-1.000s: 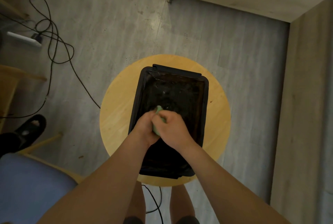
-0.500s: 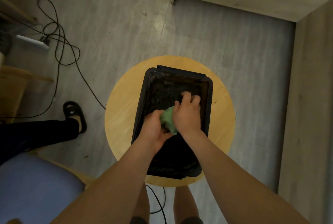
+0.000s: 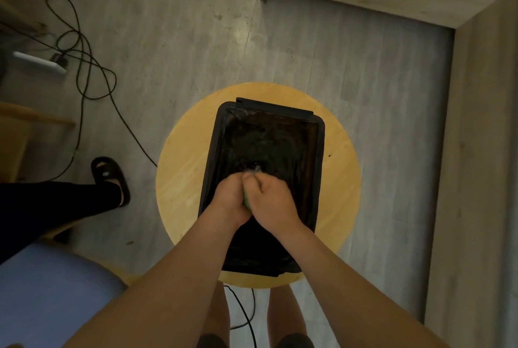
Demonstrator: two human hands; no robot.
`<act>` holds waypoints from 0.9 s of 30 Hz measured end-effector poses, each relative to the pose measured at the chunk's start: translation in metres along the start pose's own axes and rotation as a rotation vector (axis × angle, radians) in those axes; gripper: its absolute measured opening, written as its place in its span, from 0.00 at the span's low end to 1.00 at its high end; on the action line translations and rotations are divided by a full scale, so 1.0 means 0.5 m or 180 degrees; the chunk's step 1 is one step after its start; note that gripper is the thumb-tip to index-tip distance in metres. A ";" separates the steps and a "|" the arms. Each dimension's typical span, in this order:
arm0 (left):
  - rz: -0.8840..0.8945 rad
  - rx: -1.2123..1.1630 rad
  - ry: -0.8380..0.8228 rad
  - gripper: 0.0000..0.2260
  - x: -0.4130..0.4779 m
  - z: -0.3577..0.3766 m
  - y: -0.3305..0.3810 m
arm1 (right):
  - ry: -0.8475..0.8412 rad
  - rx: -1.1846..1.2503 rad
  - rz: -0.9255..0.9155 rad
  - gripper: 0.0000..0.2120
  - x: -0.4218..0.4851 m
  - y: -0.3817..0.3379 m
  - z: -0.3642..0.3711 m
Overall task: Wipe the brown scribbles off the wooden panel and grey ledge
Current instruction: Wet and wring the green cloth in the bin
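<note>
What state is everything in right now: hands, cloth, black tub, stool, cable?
Left hand, gripping the green cloth.
Right hand, gripping the same cloth.
Green cloth, bunched between both hands, above the tub.
Black tub, upright on the stool, open-topped; contents too dark to tell.
Round stool, upright, bearing the tub.
Black cable, lying in loose loops on the floor.

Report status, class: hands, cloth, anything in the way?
Left hand and right hand both gripping the green cloth, bunched over the black tub on the round stool. No scribbles in view. Cable trails between the feet.
</note>
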State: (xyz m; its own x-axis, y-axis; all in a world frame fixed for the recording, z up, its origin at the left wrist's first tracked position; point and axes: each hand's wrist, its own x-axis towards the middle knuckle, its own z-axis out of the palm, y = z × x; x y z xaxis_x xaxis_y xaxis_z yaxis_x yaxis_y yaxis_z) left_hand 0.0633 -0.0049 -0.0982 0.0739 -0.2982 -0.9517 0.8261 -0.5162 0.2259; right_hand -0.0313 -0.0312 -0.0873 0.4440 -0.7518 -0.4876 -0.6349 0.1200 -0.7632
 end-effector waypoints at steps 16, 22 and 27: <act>0.0131 -0.0005 0.0159 0.18 0.005 -0.014 -0.023 | -0.0339 -0.1550 0.0954 0.22 0.111 0.049 -0.001; -0.0110 -0.0297 -0.0080 0.18 0.017 -0.017 -0.003 | -0.0439 0.0108 0.0607 0.13 0.028 -0.009 -0.005; 0.0110 -0.0067 -0.0195 0.15 0.004 -0.006 0.007 | 0.0066 0.0213 -0.0071 0.19 -0.004 -0.011 0.014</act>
State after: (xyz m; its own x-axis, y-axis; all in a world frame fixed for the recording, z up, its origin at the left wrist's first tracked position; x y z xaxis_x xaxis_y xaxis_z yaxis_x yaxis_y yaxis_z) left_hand 0.0680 -0.0047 -0.1001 0.0688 -0.3645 -0.9287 0.8353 -0.4879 0.2534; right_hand -0.0243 -0.0257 -0.0852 0.4440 -0.7679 -0.4617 -0.5809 0.1457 -0.8008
